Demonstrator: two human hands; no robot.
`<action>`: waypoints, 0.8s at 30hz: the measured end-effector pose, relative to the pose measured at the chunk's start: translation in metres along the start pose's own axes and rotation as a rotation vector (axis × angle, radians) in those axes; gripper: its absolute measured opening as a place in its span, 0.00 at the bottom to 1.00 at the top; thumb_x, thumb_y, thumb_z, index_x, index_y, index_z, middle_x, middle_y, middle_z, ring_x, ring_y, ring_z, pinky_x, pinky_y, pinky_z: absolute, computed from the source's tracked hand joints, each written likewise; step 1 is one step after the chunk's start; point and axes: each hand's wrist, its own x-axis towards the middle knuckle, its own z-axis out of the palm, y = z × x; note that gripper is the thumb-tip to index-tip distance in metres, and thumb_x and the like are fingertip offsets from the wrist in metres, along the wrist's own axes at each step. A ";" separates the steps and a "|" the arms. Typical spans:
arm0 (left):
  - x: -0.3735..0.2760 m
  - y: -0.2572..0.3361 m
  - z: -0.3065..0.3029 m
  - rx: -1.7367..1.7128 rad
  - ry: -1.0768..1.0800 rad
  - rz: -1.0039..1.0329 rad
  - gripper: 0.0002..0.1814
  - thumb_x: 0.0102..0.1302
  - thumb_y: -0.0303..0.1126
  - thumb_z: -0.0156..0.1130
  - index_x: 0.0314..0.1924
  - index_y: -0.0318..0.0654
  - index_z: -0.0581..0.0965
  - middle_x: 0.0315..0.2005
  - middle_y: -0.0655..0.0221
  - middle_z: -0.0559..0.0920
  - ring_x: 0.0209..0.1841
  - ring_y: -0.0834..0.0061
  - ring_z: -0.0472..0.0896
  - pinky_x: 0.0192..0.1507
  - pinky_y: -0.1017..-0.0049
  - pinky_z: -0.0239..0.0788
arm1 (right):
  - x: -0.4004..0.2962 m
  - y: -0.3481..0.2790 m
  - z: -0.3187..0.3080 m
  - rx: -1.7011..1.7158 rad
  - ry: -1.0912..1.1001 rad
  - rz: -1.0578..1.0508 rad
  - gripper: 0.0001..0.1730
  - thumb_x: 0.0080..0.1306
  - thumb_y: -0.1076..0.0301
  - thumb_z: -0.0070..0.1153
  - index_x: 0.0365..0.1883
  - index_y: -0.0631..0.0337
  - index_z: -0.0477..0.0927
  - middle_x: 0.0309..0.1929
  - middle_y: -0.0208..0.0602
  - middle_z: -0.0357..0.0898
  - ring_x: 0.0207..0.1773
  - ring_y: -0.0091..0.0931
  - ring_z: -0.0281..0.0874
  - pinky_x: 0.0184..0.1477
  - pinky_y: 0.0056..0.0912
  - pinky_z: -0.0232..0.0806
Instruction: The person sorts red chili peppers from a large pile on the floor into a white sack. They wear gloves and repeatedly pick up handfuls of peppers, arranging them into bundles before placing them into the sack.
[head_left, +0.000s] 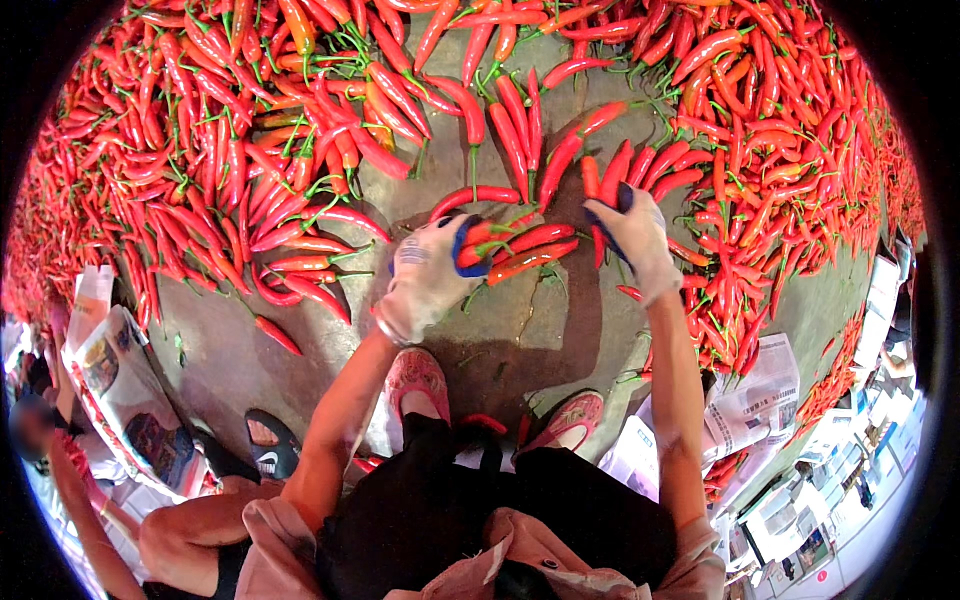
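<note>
My left hand (431, 262), in a white work glove with a blue palm, is closed around a small bunch of red chili peppers (480, 244). Their green stems point to the right. Just past its fingers, two or so loose red chilies (534, 259) lie close to the bunch; whether they are gripped I cannot tell. My right hand (634, 229), gloved the same way, has its thumb and fingers around red chilies (616, 174) beside the right-hand heap. Between and beyond the hands, several long chilies (517, 127) lie scattered on the grey floor (495, 322).
Large chili heaps stand on the left (187, 150) and right (765, 187). Newspaper-lined containers hold chilies at lower left (135, 382) and lower right (754, 397). A person's sandalled foot (270, 442) rests at left. My pink shoes (418, 382) are below my hands.
</note>
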 end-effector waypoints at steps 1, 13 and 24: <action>-0.003 0.003 -0.007 -0.162 0.026 -0.012 0.26 0.46 0.39 0.72 0.47 0.41 0.78 0.37 0.57 0.82 0.40 0.59 0.82 0.42 0.65 0.73 | -0.005 0.010 -0.010 0.566 -0.288 0.173 0.20 0.60 0.56 0.61 0.40 0.65 0.80 0.36 0.38 0.82 0.40 0.29 0.80 0.43 0.33 0.69; -0.036 -0.037 -0.015 -1.633 -0.043 -0.260 0.26 0.56 0.28 0.61 0.56 0.30 0.70 0.43 0.55 0.81 0.46 0.63 0.81 0.52 0.69 0.72 | -0.075 -0.030 -0.004 -0.065 -0.151 -0.430 0.32 0.48 0.58 0.65 0.53 0.54 0.73 0.47 0.44 0.76 0.48 0.42 0.75 0.50 0.46 0.68; -0.029 -0.047 -0.017 -1.510 0.191 -0.244 0.24 0.59 0.27 0.60 0.56 0.31 0.70 0.43 0.57 0.81 0.41 0.67 0.82 0.46 0.69 0.75 | -0.075 -0.043 0.015 -0.337 -0.394 -0.503 0.35 0.43 0.52 0.70 0.50 0.52 0.76 0.50 0.44 0.74 0.51 0.41 0.74 0.55 0.43 0.65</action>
